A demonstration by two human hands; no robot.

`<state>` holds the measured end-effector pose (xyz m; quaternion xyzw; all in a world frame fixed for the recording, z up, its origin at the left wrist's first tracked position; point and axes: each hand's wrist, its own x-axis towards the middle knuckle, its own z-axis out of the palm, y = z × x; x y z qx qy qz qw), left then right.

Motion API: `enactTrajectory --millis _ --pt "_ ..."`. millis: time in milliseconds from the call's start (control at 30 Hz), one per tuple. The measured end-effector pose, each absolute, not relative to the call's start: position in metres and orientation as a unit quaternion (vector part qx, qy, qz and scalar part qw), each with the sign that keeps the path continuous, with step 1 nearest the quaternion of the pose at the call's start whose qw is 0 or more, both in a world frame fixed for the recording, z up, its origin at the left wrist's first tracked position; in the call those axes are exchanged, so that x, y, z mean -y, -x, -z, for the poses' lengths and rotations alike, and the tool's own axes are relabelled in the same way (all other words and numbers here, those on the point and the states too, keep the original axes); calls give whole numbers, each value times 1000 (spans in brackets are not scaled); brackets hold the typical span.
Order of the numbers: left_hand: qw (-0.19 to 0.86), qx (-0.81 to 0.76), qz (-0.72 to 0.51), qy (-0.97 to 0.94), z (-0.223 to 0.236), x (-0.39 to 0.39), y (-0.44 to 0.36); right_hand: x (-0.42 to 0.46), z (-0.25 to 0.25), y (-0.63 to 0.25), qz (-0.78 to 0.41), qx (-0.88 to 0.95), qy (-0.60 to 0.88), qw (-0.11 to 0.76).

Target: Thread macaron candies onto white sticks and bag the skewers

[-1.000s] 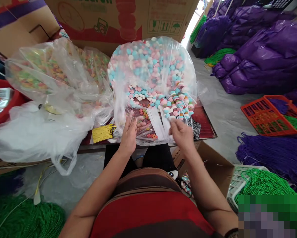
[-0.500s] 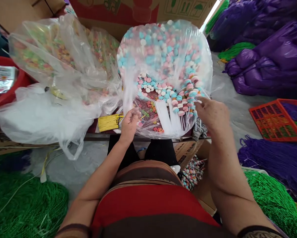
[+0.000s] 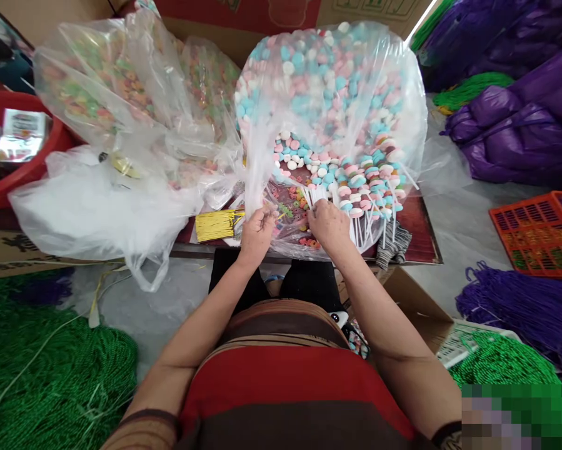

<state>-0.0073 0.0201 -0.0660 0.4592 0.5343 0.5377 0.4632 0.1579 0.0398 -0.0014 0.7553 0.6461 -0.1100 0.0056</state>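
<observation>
My left hand (image 3: 257, 236) is closed in a pinch at the front of the table, beside a bundle of yellow twist ties (image 3: 215, 225). A thin yellow strip shows near its fingertips; what it holds is hidden. To the right, my right hand (image 3: 330, 228) has its fingers closed on the white sticks (image 3: 314, 195), covering most of the pile. Gummy rings (image 3: 287, 207) in red, green and orange lie between the hands on clear plastic. Behind them, pink, blue and white round candies (image 3: 304, 156) spill from a large clear bag (image 3: 327, 81). Finished candy skewers (image 3: 367, 184) lie stacked at the right.
Clear bags of coloured rings (image 3: 121, 81) and a white plastic bag (image 3: 97, 212) fill the left side. A red tub (image 3: 58, 147) stands at far left. A striped glove (image 3: 393, 245) lies near the table's right corner. An open carton (image 3: 419, 306) is below.
My right hand has left the skewers and come left onto the white sticks. My left hand stays pinched in about the same place. The view has shifted slightly.
</observation>
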Motion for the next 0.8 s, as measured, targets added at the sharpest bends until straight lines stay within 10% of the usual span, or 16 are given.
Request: enactTrajectory --millis 267,800 --pt "467 -530 -524 -476 68 -22 7 -40 12 -178 115 -642 -752 -98" --pt "148 -547 -207 -798 43 -93 -33 -21 1 -190 327 -523 -695 -368"
